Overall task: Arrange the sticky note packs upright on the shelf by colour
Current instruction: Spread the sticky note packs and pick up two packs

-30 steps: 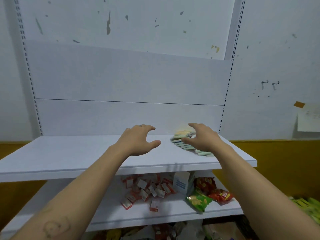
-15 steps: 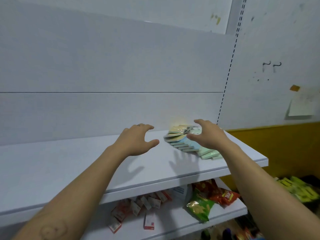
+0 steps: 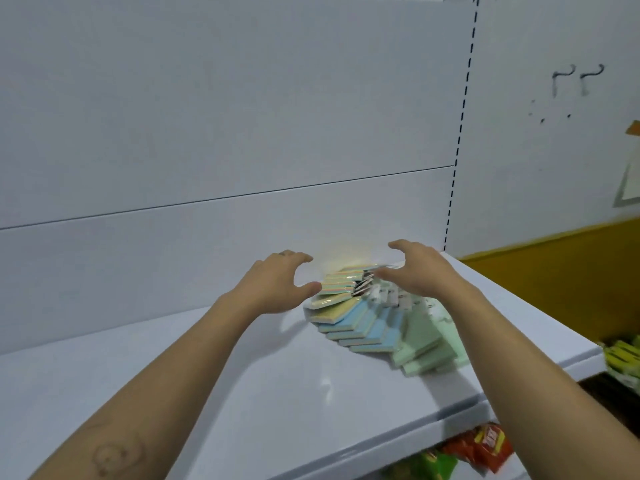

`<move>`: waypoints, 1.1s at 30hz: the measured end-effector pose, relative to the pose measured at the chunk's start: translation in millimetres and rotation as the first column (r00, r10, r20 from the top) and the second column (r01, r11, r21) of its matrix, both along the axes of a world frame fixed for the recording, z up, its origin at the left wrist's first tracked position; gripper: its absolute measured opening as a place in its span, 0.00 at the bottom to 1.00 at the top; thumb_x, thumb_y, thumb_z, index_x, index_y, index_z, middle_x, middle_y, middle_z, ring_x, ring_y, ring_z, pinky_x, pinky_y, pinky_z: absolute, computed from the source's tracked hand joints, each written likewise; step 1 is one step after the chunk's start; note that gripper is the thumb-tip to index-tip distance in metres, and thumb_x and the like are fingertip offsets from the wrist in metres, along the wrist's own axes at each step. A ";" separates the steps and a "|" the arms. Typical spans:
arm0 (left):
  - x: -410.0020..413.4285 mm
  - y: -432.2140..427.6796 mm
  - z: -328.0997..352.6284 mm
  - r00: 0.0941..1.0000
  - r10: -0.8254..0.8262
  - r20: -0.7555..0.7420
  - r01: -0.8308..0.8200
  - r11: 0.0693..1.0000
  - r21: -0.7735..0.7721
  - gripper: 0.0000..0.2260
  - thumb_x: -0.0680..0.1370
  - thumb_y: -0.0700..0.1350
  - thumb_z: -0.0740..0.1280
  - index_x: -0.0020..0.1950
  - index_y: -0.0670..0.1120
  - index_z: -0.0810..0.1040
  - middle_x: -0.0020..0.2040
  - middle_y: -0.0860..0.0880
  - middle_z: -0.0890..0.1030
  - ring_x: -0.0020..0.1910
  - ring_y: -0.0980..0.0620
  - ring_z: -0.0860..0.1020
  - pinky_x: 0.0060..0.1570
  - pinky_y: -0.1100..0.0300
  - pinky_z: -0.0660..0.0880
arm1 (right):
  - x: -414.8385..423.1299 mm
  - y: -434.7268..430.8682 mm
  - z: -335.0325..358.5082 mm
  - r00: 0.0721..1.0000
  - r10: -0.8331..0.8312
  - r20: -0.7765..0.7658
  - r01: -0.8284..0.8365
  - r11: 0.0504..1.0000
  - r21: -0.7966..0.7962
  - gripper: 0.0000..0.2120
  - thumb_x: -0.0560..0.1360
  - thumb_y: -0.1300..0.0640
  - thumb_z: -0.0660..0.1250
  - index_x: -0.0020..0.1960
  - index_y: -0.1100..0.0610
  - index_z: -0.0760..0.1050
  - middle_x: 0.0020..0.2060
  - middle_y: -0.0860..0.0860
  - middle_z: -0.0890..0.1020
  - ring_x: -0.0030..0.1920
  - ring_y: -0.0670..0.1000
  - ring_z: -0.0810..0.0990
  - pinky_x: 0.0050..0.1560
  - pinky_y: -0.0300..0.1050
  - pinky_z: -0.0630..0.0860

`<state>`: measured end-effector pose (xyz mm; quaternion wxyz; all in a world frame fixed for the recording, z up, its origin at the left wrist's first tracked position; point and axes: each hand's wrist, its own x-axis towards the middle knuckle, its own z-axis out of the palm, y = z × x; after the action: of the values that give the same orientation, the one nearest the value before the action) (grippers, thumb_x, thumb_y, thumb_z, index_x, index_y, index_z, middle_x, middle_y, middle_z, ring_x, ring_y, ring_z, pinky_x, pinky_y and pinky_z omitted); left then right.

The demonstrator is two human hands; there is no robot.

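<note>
1. Hands wide, empty: our left hand point(image 3: 277, 289) and right hand point(image 3: 417, 277) above the packs point(image 3: 367, 327).
2. We count about four blue, three green, fanned flat on the shelf point(image 3: 242, 393).
3. Yellow ones partly hidden.

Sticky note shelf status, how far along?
Done: packs sit roughly grouped on the shelf: yellow, blue, green. None upright; they lie fanned and leaning. In hand: nothing; left hand and right hand, both open, flank the pile's far end. Left: stand every pack up, colour by colour.

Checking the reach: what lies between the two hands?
Head view: the far end of the fanned sticky note packs, between left hand and right hand.
</note>
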<state>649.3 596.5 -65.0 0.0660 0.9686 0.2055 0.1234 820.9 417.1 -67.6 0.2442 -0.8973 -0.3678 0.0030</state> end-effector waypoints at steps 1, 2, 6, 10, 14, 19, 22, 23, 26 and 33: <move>10.1 3.0 -5.5 1.000 0.001 -0.007 -0.001 1.000 -0.011 0.27 0.76 0.61 0.62 0.72 0.54 0.64 0.73 0.53 0.67 0.70 0.51 0.65 0.68 0.51 0.63 | 9.1 2.2 -3.9 1.000 0.001 -0.007 -0.001 1.000 -0.001 0.33 0.72 0.38 0.66 0.73 0.50 0.63 0.69 0.51 0.71 0.67 0.54 0.69 0.65 0.55 0.68; 19.0 5.3 -11.5 1.000 -0.001 -0.017 0.001 1.000 -0.020 0.27 0.75 0.61 0.62 0.72 0.54 0.64 0.72 0.53 0.67 0.70 0.51 0.65 0.68 0.51 0.63 | 17.1 3.7 -8.2 1.000 0.000 -0.014 0.000 1.000 -0.004 0.33 0.72 0.37 0.65 0.72 0.50 0.64 0.69 0.51 0.71 0.67 0.54 0.70 0.65 0.55 0.68; 50.2 12.9 -26.8 0.997 -0.041 -0.063 0.039 0.999 -0.033 0.27 0.76 0.61 0.61 0.73 0.54 0.63 0.72 0.52 0.66 0.70 0.51 0.65 0.68 0.52 0.64 | 39.9 6.8 -26.1 0.998 -0.025 -0.062 0.025 1.000 -0.011 0.30 0.73 0.36 0.62 0.70 0.49 0.67 0.68 0.49 0.72 0.66 0.53 0.71 0.65 0.55 0.67; 86.0 22.1 -31.2 0.996 -0.081 -0.039 0.078 0.994 -0.074 0.25 0.78 0.60 0.59 0.73 0.53 0.64 0.72 0.52 0.67 0.70 0.51 0.65 0.68 0.52 0.64 | 56.7 8.4 -34.9 0.996 -0.059 -0.061 0.058 0.998 -0.017 0.28 0.75 0.36 0.61 0.69 0.50 0.69 0.67 0.49 0.73 0.65 0.52 0.72 0.64 0.54 0.69; 125.0 27.7 -33.6 0.993 -0.113 -0.046 0.106 0.985 -0.133 0.23 0.79 0.58 0.58 0.72 0.52 0.64 0.72 0.50 0.67 0.70 0.50 0.65 0.68 0.51 0.64 | 68.2 4.5 -42.4 0.992 -0.109 -0.066 0.107 0.994 -0.032 0.24 0.76 0.40 0.61 0.68 0.49 0.70 0.67 0.48 0.74 0.64 0.52 0.73 0.64 0.53 0.69; 155.6 33.0 -43.9 0.979 -0.153 -0.133 0.130 0.978 -0.164 0.23 0.80 0.55 0.57 0.73 0.50 0.63 0.73 0.47 0.66 0.70 0.46 0.65 0.67 0.51 0.64 | 79.4 -19.0 -48.7 0.972 -0.221 -0.080 0.217 0.974 -0.060 0.22 0.76 0.42 0.62 0.67 0.48 0.71 0.63 0.48 0.77 0.63 0.52 0.74 0.64 0.52 0.70; 167.9 35.0 -52.4 0.963 -0.136 -0.233 0.098 0.981 -0.166 0.24 0.81 0.55 0.56 0.74 0.47 0.62 0.73 0.44 0.66 0.70 0.44 0.66 0.67 0.50 0.65 | 82.2 -31.4 -48.4 0.957 -0.280 -0.077 0.275 0.959 -0.067 0.21 0.76 0.44 0.63 0.67 0.49 0.71 0.63 0.49 0.77 0.63 0.52 0.73 0.60 0.49 0.71; 170.8 35.0 -54.2 0.956 -0.134 -0.261 0.091 0.981 -0.171 0.23 0.81 0.55 0.55 0.73 0.46 0.64 0.72 0.43 0.68 0.69 0.43 0.67 0.66 0.50 0.66 | 82.7 -34.2 -48.5 0.953 -0.293 -0.079 0.288 0.955 -0.072 0.21 0.77 0.44 0.63 0.67 0.49 0.71 0.63 0.49 0.76 0.63 0.52 0.73 0.58 0.47 0.71; 176.9 33.6 -56.8 0.957 -0.142 -0.251 0.102 0.981 -0.165 0.17 0.81 0.53 0.54 0.60 0.45 0.75 0.58 0.43 0.78 0.55 0.43 0.76 0.55 0.51 0.73 | 84.7 -41.7 -48.9 0.939 -0.336 -0.074 0.328 0.939 -0.101 0.21 0.76 0.44 0.63 0.67 0.50 0.71 0.62 0.50 0.77 0.62 0.52 0.74 0.52 0.46 0.72; 174.9 18.3 -52.1 0.986 -0.161 -0.035 0.159 0.986 -0.055 0.08 0.78 0.50 0.62 0.50 0.51 0.79 0.49 0.51 0.81 0.46 0.48 0.77 0.43 0.57 0.73 | 85.4 -52.6 -49.6 0.892 -0.446 -0.077 0.419 0.878 -0.232 0.24 0.76 0.45 0.63 0.69 0.54 0.69 0.66 0.51 0.74 0.64 0.53 0.73 0.54 0.47 0.73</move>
<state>824.2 614.8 -117.1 0.0968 0.9822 0.1314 0.0932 906.4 364.5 -117.2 0.1660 -0.9753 -0.1388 0.0448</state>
